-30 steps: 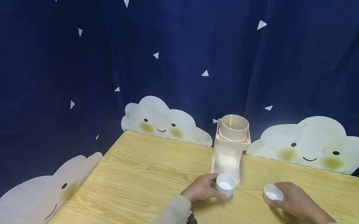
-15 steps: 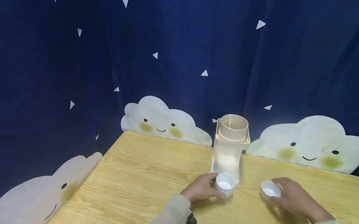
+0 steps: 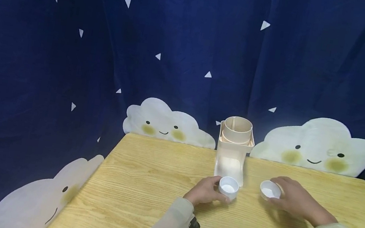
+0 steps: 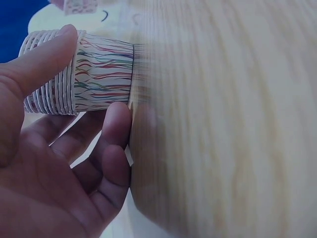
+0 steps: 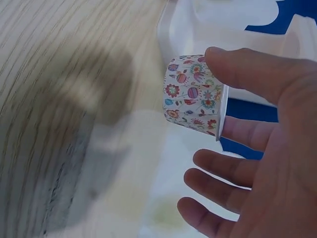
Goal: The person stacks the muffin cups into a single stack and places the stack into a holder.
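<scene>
A nested stack of small paper baking cups [image 4: 104, 74] stands on the table. The outermost cup has wavy coloured stripes, and several rims show around its mouth. My left hand [image 3: 204, 191] grips the stack from its left side, thumb over the rims and fingers underneath in the left wrist view. My right hand [image 3: 296, 198] pinches a single paper baking cup [image 5: 193, 96] with a floral print by its rim, between thumb and index finger. Its other fingers are spread loosely. That cup is raised off the table, mouth up, to the right of the stack.
Behind the stack stands a cream plastic holder [image 3: 233, 152] with a round ring on top and a tray-like front. The wooden table [image 3: 161, 165] ends at a dark blue curtain [image 3: 191, 53] with white cloud shapes [image 3: 167, 121] along the table's edges.
My right hand has moved left and slightly away from me with the floral cup, closer to the stack. My left hand and the stack have stayed in place.
</scene>
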A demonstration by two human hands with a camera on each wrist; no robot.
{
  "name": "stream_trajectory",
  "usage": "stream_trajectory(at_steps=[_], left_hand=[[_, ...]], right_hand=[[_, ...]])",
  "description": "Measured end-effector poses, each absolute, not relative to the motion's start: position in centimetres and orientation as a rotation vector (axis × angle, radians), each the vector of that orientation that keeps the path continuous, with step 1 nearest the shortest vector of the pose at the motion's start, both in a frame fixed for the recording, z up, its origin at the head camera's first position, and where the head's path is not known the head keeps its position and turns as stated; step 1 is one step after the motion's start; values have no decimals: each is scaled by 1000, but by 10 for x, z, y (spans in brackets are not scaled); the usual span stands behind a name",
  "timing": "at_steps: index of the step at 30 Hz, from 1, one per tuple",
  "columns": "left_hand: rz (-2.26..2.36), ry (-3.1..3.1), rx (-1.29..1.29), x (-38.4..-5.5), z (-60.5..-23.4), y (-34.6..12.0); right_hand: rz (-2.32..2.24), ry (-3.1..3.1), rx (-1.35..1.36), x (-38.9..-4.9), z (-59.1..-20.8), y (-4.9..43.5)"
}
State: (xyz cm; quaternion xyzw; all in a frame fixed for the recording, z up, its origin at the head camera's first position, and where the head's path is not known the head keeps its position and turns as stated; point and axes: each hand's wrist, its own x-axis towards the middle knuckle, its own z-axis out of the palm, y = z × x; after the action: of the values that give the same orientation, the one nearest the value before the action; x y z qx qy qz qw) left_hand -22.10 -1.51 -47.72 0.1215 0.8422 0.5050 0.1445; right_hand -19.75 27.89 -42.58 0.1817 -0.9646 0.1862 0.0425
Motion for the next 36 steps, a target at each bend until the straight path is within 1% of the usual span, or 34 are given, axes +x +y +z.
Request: stream_trajectory(at_steps=[8, 19, 36], left_hand=[[1448, 2432, 347, -221, -477, -15], [1431, 2460, 348, -221, -475, -13], [1402, 2485, 397, -223, -476, -14]], right_hand=[[562, -2961, 603, -194, -414, 266], [605, -2824, 756, -193, -394, 246], [665, -2778, 847, -198, -373, 204]])
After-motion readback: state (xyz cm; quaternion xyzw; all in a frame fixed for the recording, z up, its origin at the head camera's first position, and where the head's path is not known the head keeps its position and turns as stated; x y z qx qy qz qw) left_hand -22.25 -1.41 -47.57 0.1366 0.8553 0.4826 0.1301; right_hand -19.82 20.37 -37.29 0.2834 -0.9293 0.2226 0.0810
